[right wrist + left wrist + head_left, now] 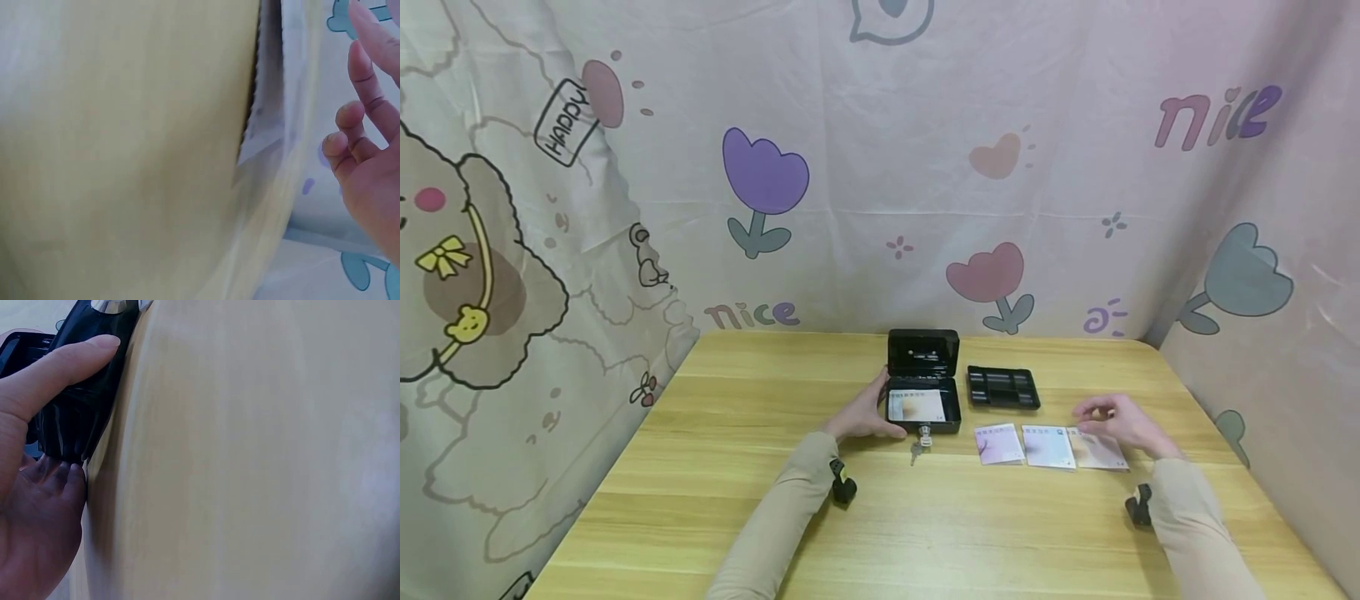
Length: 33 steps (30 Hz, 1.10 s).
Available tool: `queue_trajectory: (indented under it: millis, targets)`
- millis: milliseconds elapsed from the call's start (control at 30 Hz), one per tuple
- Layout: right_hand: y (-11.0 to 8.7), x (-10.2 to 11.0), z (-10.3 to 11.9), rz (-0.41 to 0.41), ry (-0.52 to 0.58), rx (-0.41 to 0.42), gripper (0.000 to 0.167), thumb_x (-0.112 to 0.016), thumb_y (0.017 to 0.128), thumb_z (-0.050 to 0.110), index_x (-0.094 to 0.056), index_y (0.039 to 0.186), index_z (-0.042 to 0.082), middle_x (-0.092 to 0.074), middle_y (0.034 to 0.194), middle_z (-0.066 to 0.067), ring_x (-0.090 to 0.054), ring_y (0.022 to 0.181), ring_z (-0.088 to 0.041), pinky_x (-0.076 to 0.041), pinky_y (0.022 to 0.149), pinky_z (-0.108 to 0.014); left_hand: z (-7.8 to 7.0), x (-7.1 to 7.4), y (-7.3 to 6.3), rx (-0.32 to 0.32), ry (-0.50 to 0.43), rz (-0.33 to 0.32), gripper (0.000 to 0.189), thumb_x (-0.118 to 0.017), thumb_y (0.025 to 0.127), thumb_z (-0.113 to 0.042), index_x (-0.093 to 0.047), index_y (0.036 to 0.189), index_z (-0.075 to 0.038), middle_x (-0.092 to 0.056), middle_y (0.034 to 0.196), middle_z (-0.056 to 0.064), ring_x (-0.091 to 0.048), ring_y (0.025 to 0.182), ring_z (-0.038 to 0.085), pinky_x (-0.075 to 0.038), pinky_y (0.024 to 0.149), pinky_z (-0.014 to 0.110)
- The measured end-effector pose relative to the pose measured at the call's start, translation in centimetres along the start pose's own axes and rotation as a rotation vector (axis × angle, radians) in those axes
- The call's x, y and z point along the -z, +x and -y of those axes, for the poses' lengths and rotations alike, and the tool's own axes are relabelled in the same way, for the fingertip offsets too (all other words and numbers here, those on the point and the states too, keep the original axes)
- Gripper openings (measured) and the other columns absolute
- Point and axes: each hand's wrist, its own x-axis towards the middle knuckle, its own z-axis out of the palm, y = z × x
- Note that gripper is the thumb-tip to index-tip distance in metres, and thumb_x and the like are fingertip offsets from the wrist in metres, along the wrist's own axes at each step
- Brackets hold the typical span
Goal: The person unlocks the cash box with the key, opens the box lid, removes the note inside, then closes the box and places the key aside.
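A small black cash box [955, 414] stands on the table with its lid [923, 367] raised. My left hand [863, 415] grips its left side; in the left wrist view the thumb [75, 361] lies along the front wall and the other fingers meet the side. Inside lies a pale printed paper packet [917, 406]. Keys [916, 451] hang from the lock at the front. My right hand [1123, 421], fingers loosely bent, hovers over the rightmost packet [1101, 452]. In the right wrist view that hand appears apart from a packet [269, 106] with a jagged edge.
To the right of the box sits a black compartment tray [1002, 389]. In front of it lie a pinkish packet [999, 445] and a bluish packet [1048, 447], in a row with the rightmost one. A printed cloth [865, 275] hangs behind the wooden table [925, 533].
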Motion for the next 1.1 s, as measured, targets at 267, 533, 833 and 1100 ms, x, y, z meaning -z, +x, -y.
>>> queue_trajectory:
  millis: [267, 533, 833, 1100]
  targets:
    - [0.5, -0.5, 1.4, -0.048, 0.026, 0.054, 0.026, -0.077, 0.086, 0.013, -0.074, 0.108, 0.001, -0.074, 0.106, -0.016, -0.053, 0.085, 0.002, -0.047, 0.073, -0.017, 0.0, 0.0, 0.1, -0.008, 0.011, 0.002, 0.129, -0.091, 0.073, -0.024, 0.002, 0.162, -0.004, -0.009, 0.169, 0.021, -0.021, 0.155, 0.038, -0.021, 0.129, 0.048]
    - [1.4, -1.3, 3.6, -0.020, 0.102, 0.111, 0.030, -0.074, 0.089, 0.011, -0.070, 0.115, -0.004, -0.072, 0.108, -0.020, -0.059, 0.091, -0.001, -0.053, 0.078, -0.018, 0.1, -0.1, 0.0, -0.003, -0.005, 0.004, 0.130, -0.091, 0.073, -0.024, 0.002, 0.162, -0.004, -0.009, 0.169, 0.021, -0.022, 0.154, 0.039, -0.022, 0.128, 0.049]
    - [2.3, -2.3, 6.3, 0.008, 0.157, 0.173, 0.035, -0.075, 0.088, 0.011, -0.068, 0.118, -0.005, -0.071, 0.116, -0.023, -0.067, 0.105, -0.030, -0.056, 0.094, -0.031, 0.2, 0.0, 0.0, -0.011, -0.025, 0.007, 0.131, -0.091, 0.073, -0.024, 0.004, 0.162, -0.005, -0.007, 0.169, 0.021, -0.022, 0.154, 0.040, -0.022, 0.128, 0.050]
    - [3.2, -3.1, 8.2, 0.042, 0.160, 0.215, 0.036, -0.074, 0.090, 0.009, -0.066, 0.121, -0.006, -0.068, 0.121, -0.027, -0.066, 0.109, -0.036, -0.055, 0.099, -0.050, 0.2, 0.0, 0.0, -0.010, -0.016, 0.006, 0.132, -0.091, 0.072, -0.025, 0.003, 0.162, -0.005, -0.008, 0.169, 0.021, -0.023, 0.154, 0.040, -0.023, 0.128, 0.049]
